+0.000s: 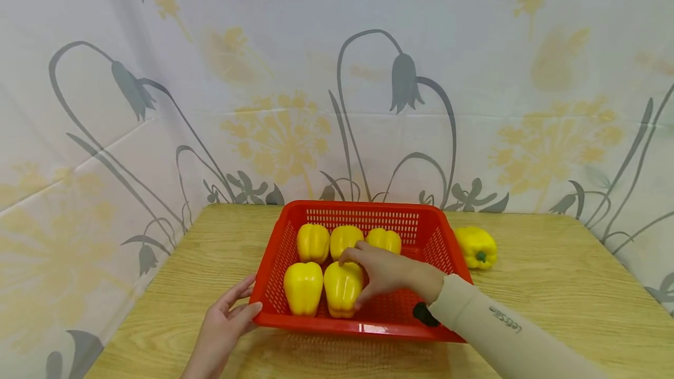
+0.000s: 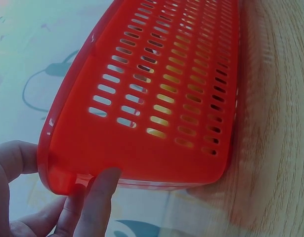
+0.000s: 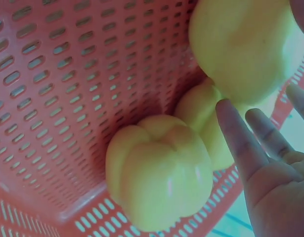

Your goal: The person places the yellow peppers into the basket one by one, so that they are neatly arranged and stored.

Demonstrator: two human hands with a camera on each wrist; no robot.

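Observation:
A red plastic basket with slotted walls stands on the table. Its front left corner is held by my left hand, thumb on the rim and fingers against the outside. Inside the basket, my right hand grips a yellow bell pepper in the front row, fingers over its top and thumb at its right side. Another yellow pepper sits to its left. Behind them stand a back left pepper, a back middle pepper and a back right pepper.
One more yellow pepper with a green stem lies on the wooden table, just right of the basket. A flower-print curtain hangs behind the table and along its left side. My right sleeve crosses the basket's front right corner.

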